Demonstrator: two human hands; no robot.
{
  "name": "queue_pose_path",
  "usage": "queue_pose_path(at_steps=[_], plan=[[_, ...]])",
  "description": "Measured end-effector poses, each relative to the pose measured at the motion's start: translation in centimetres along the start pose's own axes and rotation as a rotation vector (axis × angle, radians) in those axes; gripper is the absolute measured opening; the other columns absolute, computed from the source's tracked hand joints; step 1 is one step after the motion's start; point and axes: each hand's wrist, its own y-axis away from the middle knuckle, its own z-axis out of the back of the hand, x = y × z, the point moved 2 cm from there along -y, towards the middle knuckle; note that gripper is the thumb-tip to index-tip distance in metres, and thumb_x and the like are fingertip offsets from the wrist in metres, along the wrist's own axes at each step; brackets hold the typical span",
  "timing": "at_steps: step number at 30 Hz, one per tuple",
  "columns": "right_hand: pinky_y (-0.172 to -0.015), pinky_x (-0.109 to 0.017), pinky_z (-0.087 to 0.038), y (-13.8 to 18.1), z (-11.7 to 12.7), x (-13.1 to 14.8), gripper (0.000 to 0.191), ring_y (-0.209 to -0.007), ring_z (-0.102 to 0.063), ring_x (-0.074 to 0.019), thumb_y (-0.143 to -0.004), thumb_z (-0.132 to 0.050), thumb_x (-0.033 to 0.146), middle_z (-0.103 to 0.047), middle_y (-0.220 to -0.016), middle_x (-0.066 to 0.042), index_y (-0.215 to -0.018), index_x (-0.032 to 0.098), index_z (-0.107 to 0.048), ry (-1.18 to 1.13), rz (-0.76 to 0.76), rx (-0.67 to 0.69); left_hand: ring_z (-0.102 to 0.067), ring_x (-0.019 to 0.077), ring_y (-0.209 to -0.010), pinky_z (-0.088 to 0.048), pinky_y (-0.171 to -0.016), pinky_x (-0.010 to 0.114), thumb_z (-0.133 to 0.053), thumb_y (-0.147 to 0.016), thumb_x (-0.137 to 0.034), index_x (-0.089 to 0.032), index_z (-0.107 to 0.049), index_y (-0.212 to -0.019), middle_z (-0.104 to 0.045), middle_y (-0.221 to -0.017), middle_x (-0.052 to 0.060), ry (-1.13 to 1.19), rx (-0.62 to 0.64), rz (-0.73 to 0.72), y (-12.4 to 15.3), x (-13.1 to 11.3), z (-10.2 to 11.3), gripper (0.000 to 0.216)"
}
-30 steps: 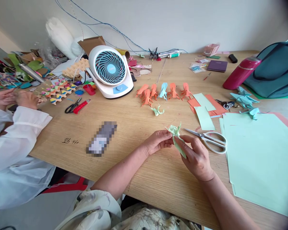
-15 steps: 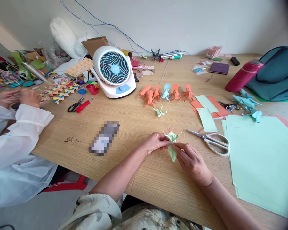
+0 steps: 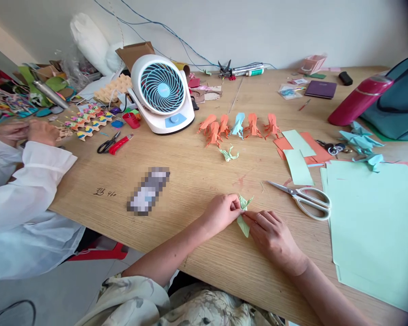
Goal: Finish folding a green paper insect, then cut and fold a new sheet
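Observation:
Both my hands pinch a small light-green folded paper figure (image 3: pixel 244 216) low over the wooden table (image 3: pixel 197 181). My left hand (image 3: pixel 221 211) grips its left side with closed fingers. My right hand (image 3: pixel 272 233) presses its lower right part with fingertips together. White-handled scissors (image 3: pixel 304 199) lie just right of my hands. A row of orange folded figures (image 3: pixel 221 127) with one blue figure (image 3: pixel 238 124) stands farther back, and a small green folded piece (image 3: pixel 229 154) lies in front of them.
A stack of light-green sheets (image 3: pixel 374 222) covers the right side. Cut green and orange strips (image 3: pixel 297 151) lie behind the scissors. A white desk fan (image 3: pixel 160 93), red bottle (image 3: pixel 358 99) and teal bag (image 3: pixel 397 99) stand at the back. Another person's sleeve (image 3: pixel 27 199) and hands (image 3: pixel 30 131) are at left.
The green figure has come down from being held upright to low over the table, with both hands closing over it. The view shifted slightly.

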Motion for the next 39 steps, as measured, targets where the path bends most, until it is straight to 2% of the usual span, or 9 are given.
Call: queue_pose_path(at_steps=[4, 7, 12, 15, 22, 27, 30, 39], plan=[[-0.068, -0.035, -0.046, -0.2, 0.1, 0.1, 0.023, -0.077, -0.058, -0.02, -0.096, -0.048, 0.006, -0.073, -0.097, -0.014, -0.106, 0.007, -0.069, -0.007, 0.007, 0.018, -0.063, 0.0134, -0.072, -0.046, -0.064, 0.023, -0.065, -0.087, -0.016, -0.018, -0.067, -0.079, -0.067, -0.078, 0.0, -0.182, -0.04, -0.195, 1.3, -0.2, 0.0, 0.008], [-0.068, -0.035, -0.047, 0.0, 0.2, 0.2, 0.025, -0.078, -0.057, -0.0204, -0.097, -0.047, 0.006, -0.073, -0.1, -0.015, -0.109, 0.007, -0.069, 0.002, 0.02, 0.024, -0.065, 0.0159, -0.087, -0.052, -0.077, 0.026, -0.053, -0.096, -0.016, -0.018, -0.069, -0.094, -0.067, -0.094, 0.004, -0.342, -0.057, -0.394, 2.6, -0.2, 0.0, 0.017], [-0.072, -0.036, -0.049, 0.5, 0.0, 0.3, 0.024, -0.083, -0.058, -0.0215, -0.097, -0.048, 0.008, -0.072, -0.109, -0.016, -0.111, 0.009, -0.068, 0.003, 0.004, 0.083, -0.062, 0.0195, -0.095, -0.055, -0.089, 0.033, -0.042, -0.101, -0.016, -0.011, -0.065, -0.113, -0.068, -0.112, 0.009, -0.603, -0.04, -0.657, 4.1, 0.3, -0.1, 0.027], [-0.074, -0.036, -0.049, 0.6, 0.1, 0.4, 0.023, -0.084, -0.059, -0.0218, -0.096, -0.05, 0.007, -0.072, -0.111, -0.015, -0.108, 0.01, -0.07, 0.01, -0.006, 0.086, -0.061, 0.0208, -0.097, -0.056, -0.091, 0.035, -0.042, -0.1, -0.015, -0.008, -0.059, -0.124, -0.067, -0.121, 0.011, -0.697, -0.014, -0.747, 4.2, 0.6, 0.0, 0.03], [-0.07, -0.035, -0.046, 0.2, 0.6, 0.7, 0.018, -0.08, -0.059, -0.0204, -0.093, -0.056, 0.007, -0.073, -0.112, -0.014, -0.102, 0.011, -0.071, 0.025, -0.041, 0.037, -0.061, 0.0204, -0.102, -0.055, -0.094, 0.037, -0.048, -0.098, -0.016, -0.013, -0.057, -0.126, -0.067, -0.125, 0.01, -0.652, -0.039, -0.748, 4.5, 0.3, 0.4, 0.03], [-0.072, -0.035, -0.046, 0.3, 0.7, 0.8, 0.017, -0.083, -0.059, -0.0206, -0.095, -0.055, 0.012, -0.073, -0.115, -0.011, -0.101, 0.014, -0.071, 0.017, -0.062, 0.048, -0.06, 0.0198, -0.098, -0.055, -0.09, 0.037, -0.054, -0.096, -0.02, -0.016, -0.064, -0.102, -0.068, -0.126, 0.009, -0.622, -0.076, -0.709, 4.8, 0.4, 0.4, 0.012], [-0.073, -0.036, -0.046, 0.5, 0.7, 0.8, 0.015, -0.085, -0.06, -0.0206, -0.095, -0.056, 0.012, -0.073, -0.116, -0.011, -0.102, 0.015, -0.07, 0.005, -0.078, 0.065, -0.059, 0.0194, -0.097, -0.055, -0.088, 0.035, -0.054, -0.095, -0.017, -0.017, -0.064, -0.09, -0.068, -0.128, 0.007, -0.632, -0.096, -0.693, 4.9, 0.5, 0.1, 0.011], [-0.077, -0.035, -0.046, 1.1, 0.4, 0.6, 0.015, -0.086, -0.059, -0.0194, -0.096, -0.055, 0.014, -0.071, -0.122, -0.01, -0.084, 0.017, -0.064, -0.019, -0.105, 0.102, -0.058, 0.0202, -0.099, -0.054, -0.087, 0.036, -0.055, -0.094, -0.016, -0.018, -0.065, -0.086, -0.065, -0.134, 0.006, -0.641, -0.134, -0.646, 5.5, 0.4, -0.4, 0.013]])
